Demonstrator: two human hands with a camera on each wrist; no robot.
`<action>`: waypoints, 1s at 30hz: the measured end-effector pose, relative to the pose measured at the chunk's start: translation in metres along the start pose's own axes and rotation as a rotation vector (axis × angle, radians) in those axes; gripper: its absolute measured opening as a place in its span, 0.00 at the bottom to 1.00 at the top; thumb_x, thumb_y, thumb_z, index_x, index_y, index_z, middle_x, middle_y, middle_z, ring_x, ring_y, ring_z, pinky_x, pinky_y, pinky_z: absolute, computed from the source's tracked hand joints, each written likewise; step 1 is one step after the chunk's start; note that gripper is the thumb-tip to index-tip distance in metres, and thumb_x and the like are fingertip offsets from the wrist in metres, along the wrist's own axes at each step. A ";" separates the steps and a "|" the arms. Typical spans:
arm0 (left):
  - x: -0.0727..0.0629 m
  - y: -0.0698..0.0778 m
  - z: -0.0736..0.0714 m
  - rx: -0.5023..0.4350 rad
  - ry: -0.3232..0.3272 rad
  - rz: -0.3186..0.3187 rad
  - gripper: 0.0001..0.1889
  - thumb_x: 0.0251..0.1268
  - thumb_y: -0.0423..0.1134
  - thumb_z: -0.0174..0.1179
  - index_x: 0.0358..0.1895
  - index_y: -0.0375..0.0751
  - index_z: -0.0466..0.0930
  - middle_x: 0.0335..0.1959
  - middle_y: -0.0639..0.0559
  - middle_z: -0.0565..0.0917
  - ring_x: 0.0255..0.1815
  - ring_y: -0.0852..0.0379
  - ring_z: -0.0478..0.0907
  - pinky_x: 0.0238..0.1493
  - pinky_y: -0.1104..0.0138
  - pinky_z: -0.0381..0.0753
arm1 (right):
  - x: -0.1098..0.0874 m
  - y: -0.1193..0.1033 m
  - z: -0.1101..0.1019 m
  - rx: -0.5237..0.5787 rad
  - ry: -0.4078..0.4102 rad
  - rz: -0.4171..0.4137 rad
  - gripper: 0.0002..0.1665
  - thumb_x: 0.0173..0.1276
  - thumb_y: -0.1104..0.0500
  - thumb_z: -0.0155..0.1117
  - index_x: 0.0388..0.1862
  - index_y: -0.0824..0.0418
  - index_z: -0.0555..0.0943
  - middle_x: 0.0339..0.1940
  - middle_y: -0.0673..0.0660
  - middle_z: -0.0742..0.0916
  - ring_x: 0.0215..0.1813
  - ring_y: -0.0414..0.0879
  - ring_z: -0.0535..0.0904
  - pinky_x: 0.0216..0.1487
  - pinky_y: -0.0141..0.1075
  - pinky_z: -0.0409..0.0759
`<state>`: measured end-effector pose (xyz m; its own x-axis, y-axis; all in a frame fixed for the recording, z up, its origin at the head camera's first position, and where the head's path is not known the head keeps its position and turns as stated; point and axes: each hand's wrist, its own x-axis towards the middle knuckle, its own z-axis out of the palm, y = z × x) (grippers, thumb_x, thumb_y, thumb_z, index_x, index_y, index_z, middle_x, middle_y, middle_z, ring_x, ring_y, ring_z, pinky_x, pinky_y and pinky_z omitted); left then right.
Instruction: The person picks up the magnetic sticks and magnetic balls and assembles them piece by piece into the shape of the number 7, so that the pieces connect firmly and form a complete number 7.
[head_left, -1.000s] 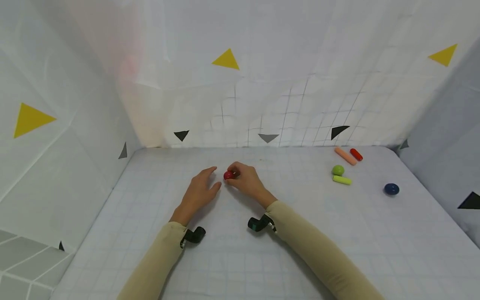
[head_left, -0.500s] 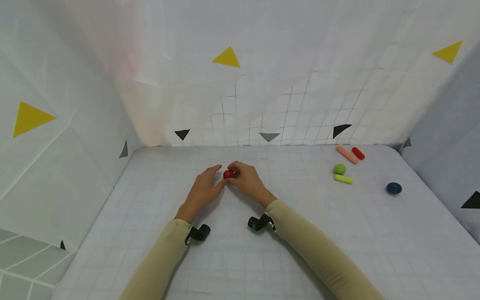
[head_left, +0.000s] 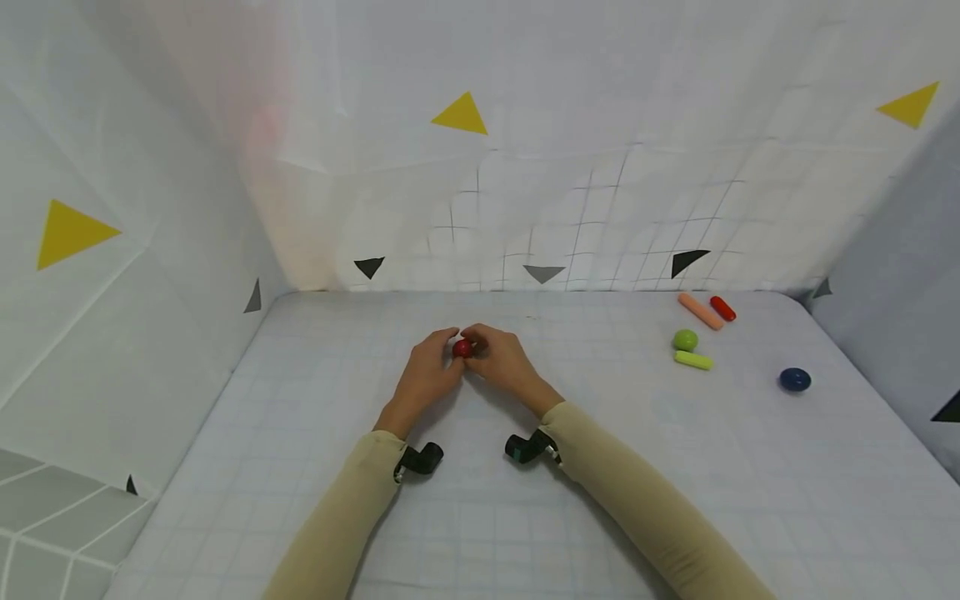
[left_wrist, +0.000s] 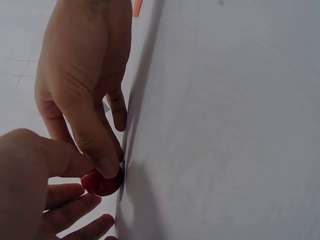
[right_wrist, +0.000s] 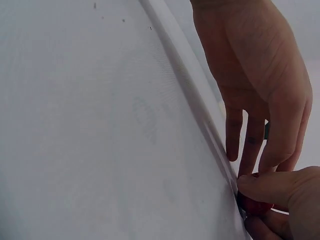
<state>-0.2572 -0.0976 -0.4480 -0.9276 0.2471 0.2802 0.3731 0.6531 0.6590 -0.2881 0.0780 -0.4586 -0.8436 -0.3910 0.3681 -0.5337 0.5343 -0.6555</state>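
A small glossy red ball is between my two hands, close over the white table. My right hand pinches it; in the right wrist view that thumb lies across the ball with curled fingers beneath. From the other side my left hand reaches round it. In the left wrist view, the left thumb comes right to the ball, while the loosely spread left fingers lie just beyond. The hands hide part of the ball.
On the right lie a green ball, a yellow-green stick, an orange stick, a short red stick and a dark blue egg-shaped thing. White sheet walls with coloured triangles stand behind and beside the table.
My left hand has moved right, from a gap beside the red ball up to it. The right hand keeps its pinch on the ball and has stayed nearly in place.
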 end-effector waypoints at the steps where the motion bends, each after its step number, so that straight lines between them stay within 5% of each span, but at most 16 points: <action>1: 0.001 0.000 0.001 -0.003 0.008 0.001 0.27 0.71 0.31 0.62 0.70 0.28 0.73 0.68 0.34 0.77 0.72 0.40 0.71 0.72 0.52 0.68 | 0.000 0.000 -0.001 -0.007 -0.002 -0.002 0.25 0.62 0.70 0.76 0.58 0.68 0.82 0.51 0.61 0.89 0.49 0.54 0.86 0.55 0.48 0.82; 13: 0.005 -0.006 0.008 -0.006 0.052 0.003 0.21 0.68 0.31 0.70 0.63 0.32 0.82 0.60 0.38 0.84 0.65 0.40 0.78 0.68 0.50 0.73 | -0.010 -0.001 -0.014 -0.008 -0.084 0.085 0.28 0.62 0.67 0.77 0.62 0.65 0.81 0.55 0.60 0.88 0.54 0.54 0.85 0.57 0.47 0.82; 30: 0.000 -0.013 0.011 -0.067 0.067 -0.046 0.24 0.66 0.35 0.73 0.65 0.41 0.83 0.62 0.45 0.83 0.66 0.47 0.76 0.69 0.54 0.72 | -0.041 -0.002 -0.045 0.026 -0.094 0.097 0.26 0.65 0.65 0.76 0.61 0.66 0.81 0.56 0.60 0.87 0.53 0.52 0.85 0.55 0.46 0.84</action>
<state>-0.2619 -0.0983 -0.4637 -0.9413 0.1679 0.2930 0.3324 0.6130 0.7167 -0.2556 0.1270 -0.4427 -0.8812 -0.4074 0.2398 -0.4472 0.5536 -0.7025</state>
